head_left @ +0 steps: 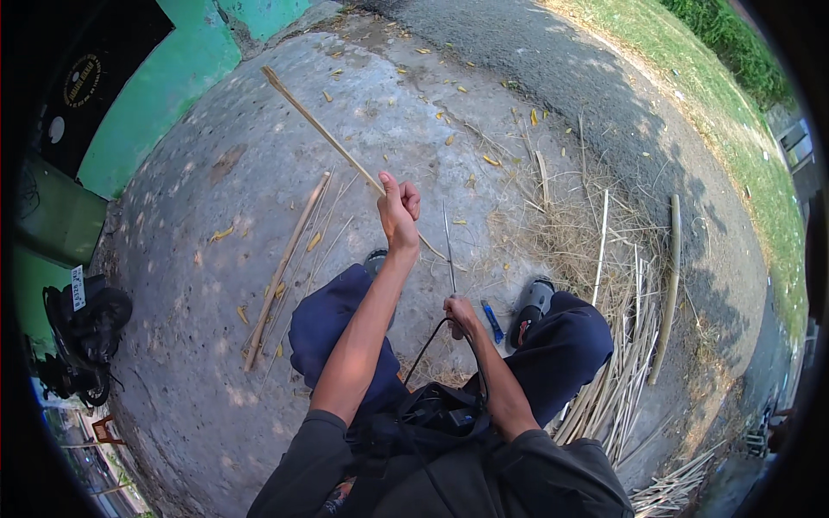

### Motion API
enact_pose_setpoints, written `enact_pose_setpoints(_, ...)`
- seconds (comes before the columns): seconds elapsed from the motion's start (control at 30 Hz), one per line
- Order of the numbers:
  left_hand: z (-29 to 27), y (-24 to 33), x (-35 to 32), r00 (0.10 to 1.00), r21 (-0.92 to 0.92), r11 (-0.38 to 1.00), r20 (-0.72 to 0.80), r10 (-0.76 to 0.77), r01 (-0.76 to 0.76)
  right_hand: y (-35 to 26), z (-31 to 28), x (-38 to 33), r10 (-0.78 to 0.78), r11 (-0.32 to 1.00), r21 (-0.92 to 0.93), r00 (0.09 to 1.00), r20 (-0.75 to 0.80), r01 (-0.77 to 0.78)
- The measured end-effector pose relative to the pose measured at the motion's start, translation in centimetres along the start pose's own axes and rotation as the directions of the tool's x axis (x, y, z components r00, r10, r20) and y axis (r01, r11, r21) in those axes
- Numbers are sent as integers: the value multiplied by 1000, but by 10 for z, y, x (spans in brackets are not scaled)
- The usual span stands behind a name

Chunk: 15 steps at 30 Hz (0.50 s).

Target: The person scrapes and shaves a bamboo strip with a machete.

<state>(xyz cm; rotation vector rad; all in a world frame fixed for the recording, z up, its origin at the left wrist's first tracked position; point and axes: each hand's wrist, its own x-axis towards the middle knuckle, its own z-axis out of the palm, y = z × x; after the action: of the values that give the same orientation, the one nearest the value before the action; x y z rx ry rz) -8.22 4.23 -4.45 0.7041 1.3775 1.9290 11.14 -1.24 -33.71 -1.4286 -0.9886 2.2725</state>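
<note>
My left hand is raised in front of me and closed around a long, pale bamboo strip. The strip slants up to the far left, and its thin lower end curves down past the wrist toward the blade. Lower and to the right, between my knees, my right hand grips a knife whose long, narrow blade points away from me. Its handle is mostly hidden by the fingers. A blue utility knife lies on the concrete just right of that hand, near my shoe.
Bamboo sticks lie left of my knee. To the right are a pile of split bamboo strips, a thicker pole and dry shavings. A motorbike stands far left by a green wall. A black cable loops near my right wrist.
</note>
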Motion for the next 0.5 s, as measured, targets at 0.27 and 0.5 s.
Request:
enact_pose_setpoints(0.27, -3, -7, 6, 999, -85, 996, -1, -32, 32, -2, 0, -9, 100, 987, 128, 994, -45, -93)
enact_pose_setpoints(0.5, -9, -6, 11, 998, -56, 998, -55, 3, -6, -19, 17, -39, 20, 999, 31, 975, 221, -27)
